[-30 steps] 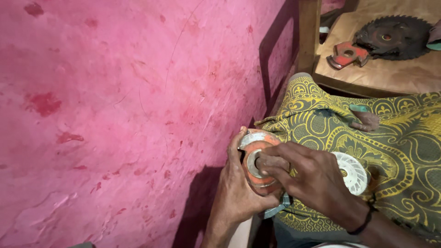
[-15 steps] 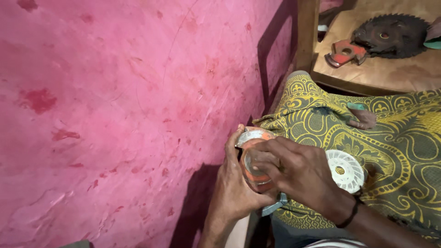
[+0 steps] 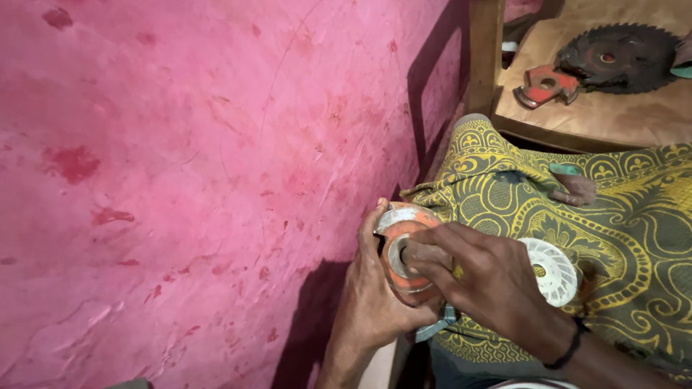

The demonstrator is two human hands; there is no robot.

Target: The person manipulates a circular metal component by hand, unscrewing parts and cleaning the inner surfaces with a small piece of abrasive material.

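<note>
Nearest the camera, at the bottom edge: left hand [image 3: 375, 302] cupped from below and behind around an orange motor part [image 3: 404, 252], fingers curled closed along its far rim, thumb side up. Clamped on the same orange motor part from the front, right hand [image 3: 490, 284], fingers bent and pinched on a grey metal ring at its centre; dark band at the wrist. Poking out just beneath the two hands, a small grey metal bracket [image 3: 435, 328], its holder impossible to tell.

Just beside the right hand, resting on a lap draped in yellow patterned cloth [image 3: 627, 230]: white plastic fan wheel [image 3: 551, 270], round, ribbed with fine radial vanes, partly hidden by the knuckles. Further up the same cloth, a small teal-tipped object [image 3: 569, 173], too indistinct to identify.

Filling the whole left side, close against the hands: pink plastered wall [image 3: 202, 158], scuffed, blotched with darker red patches.

Farthest back, top right: wooden chair [image 3: 484, 57] with brown seat. Lying flat on the seat, a dark, rusty circular saw blade [image 3: 613, 57], toothed all round, and touching its lower left edge a red-and-grey metal fitting [image 3: 544, 83].
</note>
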